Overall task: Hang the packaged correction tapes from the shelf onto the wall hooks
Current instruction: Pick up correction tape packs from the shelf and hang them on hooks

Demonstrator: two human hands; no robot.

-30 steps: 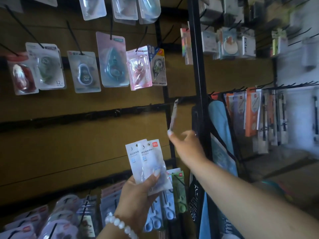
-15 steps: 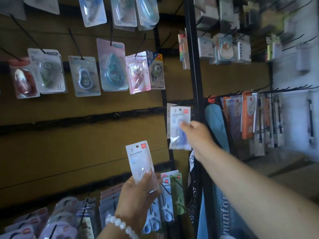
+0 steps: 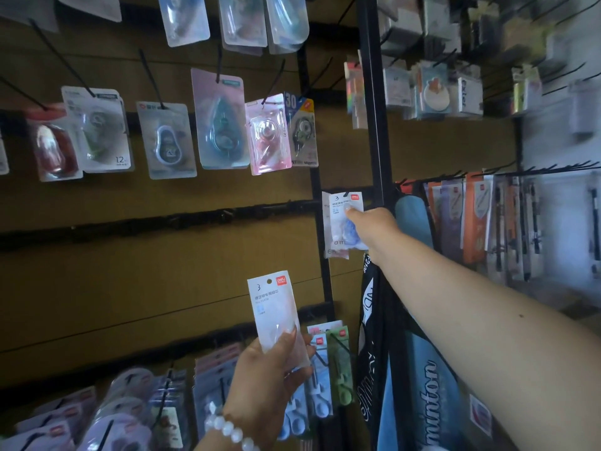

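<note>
The right hand [image 3: 374, 227] pinches a pack [image 3: 341, 219] upright at a hook [image 3: 347, 193] by the black post [image 3: 374, 125]. The left hand [image 3: 270, 375] grips another pack [image 3: 276, 317], long axis vertical, hole end up.

The right hand [image 3: 374, 224] pinches a white packaged correction tape [image 3: 344, 219] at a wall hook; the left hand [image 3: 270, 375] grips another white packet [image 3: 274, 310].

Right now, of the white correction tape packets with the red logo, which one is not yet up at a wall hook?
The packet held upright in the left hand, low centre. The other packets are up at the hook by the black upright, under the right hand.
</note>
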